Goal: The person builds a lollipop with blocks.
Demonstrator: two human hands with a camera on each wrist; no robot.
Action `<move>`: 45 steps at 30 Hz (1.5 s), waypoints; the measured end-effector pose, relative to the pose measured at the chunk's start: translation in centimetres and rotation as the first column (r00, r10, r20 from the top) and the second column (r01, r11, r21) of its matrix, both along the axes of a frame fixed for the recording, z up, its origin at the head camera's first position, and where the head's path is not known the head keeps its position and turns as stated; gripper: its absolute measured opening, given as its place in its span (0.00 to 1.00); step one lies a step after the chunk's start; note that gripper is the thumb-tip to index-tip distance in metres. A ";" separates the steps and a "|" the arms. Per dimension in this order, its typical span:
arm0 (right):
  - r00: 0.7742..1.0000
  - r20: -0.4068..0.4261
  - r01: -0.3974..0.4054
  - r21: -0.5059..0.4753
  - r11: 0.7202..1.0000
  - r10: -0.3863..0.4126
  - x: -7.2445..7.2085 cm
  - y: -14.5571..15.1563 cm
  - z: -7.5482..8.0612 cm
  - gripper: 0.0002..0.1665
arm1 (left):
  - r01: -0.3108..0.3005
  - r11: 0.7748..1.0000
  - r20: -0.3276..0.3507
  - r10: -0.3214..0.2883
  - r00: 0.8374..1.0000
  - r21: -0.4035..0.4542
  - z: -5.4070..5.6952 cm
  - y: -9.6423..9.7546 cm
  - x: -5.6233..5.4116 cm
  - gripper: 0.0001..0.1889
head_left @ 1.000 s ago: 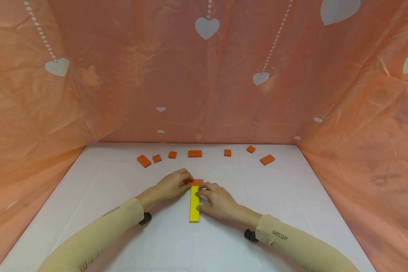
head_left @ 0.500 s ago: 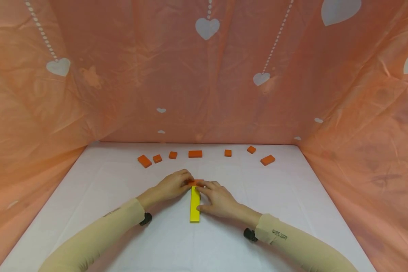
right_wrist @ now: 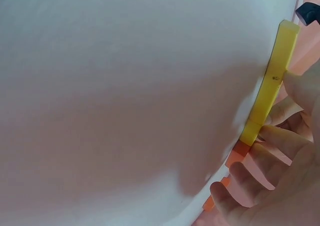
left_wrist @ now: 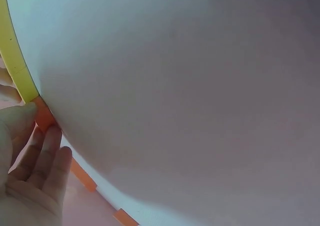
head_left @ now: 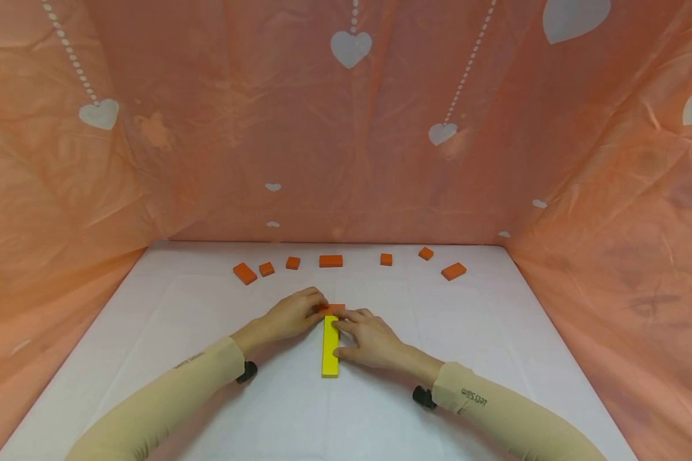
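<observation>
Left hand (head_left: 293, 314) pinches the orange block (head_left: 336, 307), mid-frame; right hand (head_left: 373, 339), loosely spread, touches the yellow bar (head_left: 330, 358) — apparently squaring the two; next move likely wants light pressure.

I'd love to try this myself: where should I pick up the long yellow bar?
Probably pinch the yellow bar across its narrow width by the near end, from above: it lies flat, that end is free, and its far end meets an orange block.
</observation>
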State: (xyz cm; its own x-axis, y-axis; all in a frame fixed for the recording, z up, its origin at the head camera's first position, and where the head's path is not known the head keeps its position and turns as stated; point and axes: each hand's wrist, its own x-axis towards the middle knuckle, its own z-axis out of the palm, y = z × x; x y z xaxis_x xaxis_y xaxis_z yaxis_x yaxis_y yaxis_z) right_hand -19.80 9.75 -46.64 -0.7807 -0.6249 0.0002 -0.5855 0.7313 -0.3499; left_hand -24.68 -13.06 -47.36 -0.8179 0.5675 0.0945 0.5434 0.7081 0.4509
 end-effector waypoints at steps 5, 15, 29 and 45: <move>1.000 0.011 -0.002 0.006 1.000 0.002 0.0 0.1 0.1 0.36 | -0.005 1.000 -0.007 0.005 1.000 -0.020 -0.2 0.0 0.0 0.10; 1.000 0.006 0.001 0.020 1.000 -0.001 -0.1 0.1 0.1 0.36 | -0.076 0.996 -0.009 0.077 0.997 0.052 0.7 -1.1 -0.7 0.15; 1.000 0.025 0.019 0.009 1.000 -0.019 0.0 0.1 0.1 0.37 | -0.299 0.931 -0.007 0.307 0.952 0.209 1.9 -7.5 -4.5 0.20; 0.999 0.033 0.016 0.001 1.000 -0.016 -0.1 0.0 0.1 0.36 | -0.344 0.926 0.026 0.345 0.938 0.153 0.9 -11.0 -6.2 0.17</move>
State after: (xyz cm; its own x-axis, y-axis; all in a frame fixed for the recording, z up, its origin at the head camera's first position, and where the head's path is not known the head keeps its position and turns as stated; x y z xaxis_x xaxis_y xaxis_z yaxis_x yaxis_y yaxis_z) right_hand -19.92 9.72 -46.57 -0.7902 -0.6124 -0.0257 -0.5620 0.7406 -0.3682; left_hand -30.89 -24.10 -46.44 -0.9603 0.2293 0.1588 0.2788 0.7744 0.5679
